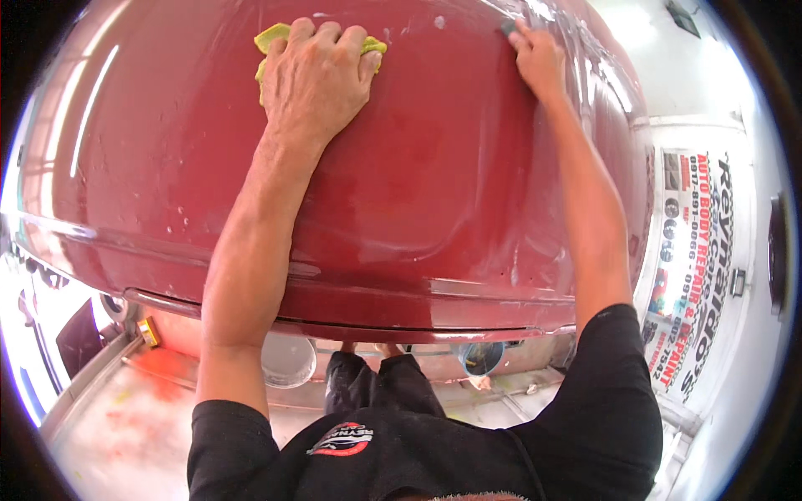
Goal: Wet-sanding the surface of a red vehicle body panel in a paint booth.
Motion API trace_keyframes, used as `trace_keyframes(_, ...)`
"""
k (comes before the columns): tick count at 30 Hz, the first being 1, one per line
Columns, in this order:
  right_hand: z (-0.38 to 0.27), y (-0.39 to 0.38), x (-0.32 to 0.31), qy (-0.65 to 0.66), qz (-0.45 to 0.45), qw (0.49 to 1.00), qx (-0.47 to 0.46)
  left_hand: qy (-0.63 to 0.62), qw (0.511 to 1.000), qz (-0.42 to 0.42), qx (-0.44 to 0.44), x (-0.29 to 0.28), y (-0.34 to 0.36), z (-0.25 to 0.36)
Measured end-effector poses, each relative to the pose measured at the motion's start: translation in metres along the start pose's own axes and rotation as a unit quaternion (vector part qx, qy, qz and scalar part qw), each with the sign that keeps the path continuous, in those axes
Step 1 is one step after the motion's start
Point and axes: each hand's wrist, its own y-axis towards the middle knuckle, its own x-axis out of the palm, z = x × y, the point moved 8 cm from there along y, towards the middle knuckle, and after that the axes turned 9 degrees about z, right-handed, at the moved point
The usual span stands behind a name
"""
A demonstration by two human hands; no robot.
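The left hand (322, 77) grips a yellow-green cloth (270, 37) upon the red car panel (401, 184); the right hand (541, 63) pinches a small dark pad (508, 27) there. Below are a whitish bucket (288, 384) and a blue bucket (501, 357), contents unclear.

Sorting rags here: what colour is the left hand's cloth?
The cloth is yellow-green; see the head view.

wht wall (758, 359) behind printed banner (689, 267); dk fixture (683, 18) above banner, bright glare (632, 29) above & left; pale flr (109, 442) far l. of banner w/ red-orange blotch (163, 365); sm dk fitting (738, 282) just r. of banner.
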Motion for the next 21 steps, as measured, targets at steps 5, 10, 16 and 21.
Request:
trace_keyframes(5,-0.119,-0.180,-0.082,0.121,-0.052,0.985,-0.113,0.027,1.000,0.009,-0.007,-0.007,-0.011,-0.026)
trace_keyframes(10,-0.063,-0.121,-0.070,0.103,-0.035,0.984,-0.141,0.009,1.000,0.018,-0.008,-0.005,-0.006,-0.010)
trace_keyframes(16,-0.031,-0.016,-0.011,-0.002,-0.004,0.998,-0.070,0.021,1.000,0.020,0.009,-0.008,-0.007,-0.012)
trace_keyframes(21,-0.031,-0.086,-0.030,0.035,0.002,0.999,-0.036,0.019,1.000,0.017,0.012,0.000,-0.007,-0.013)
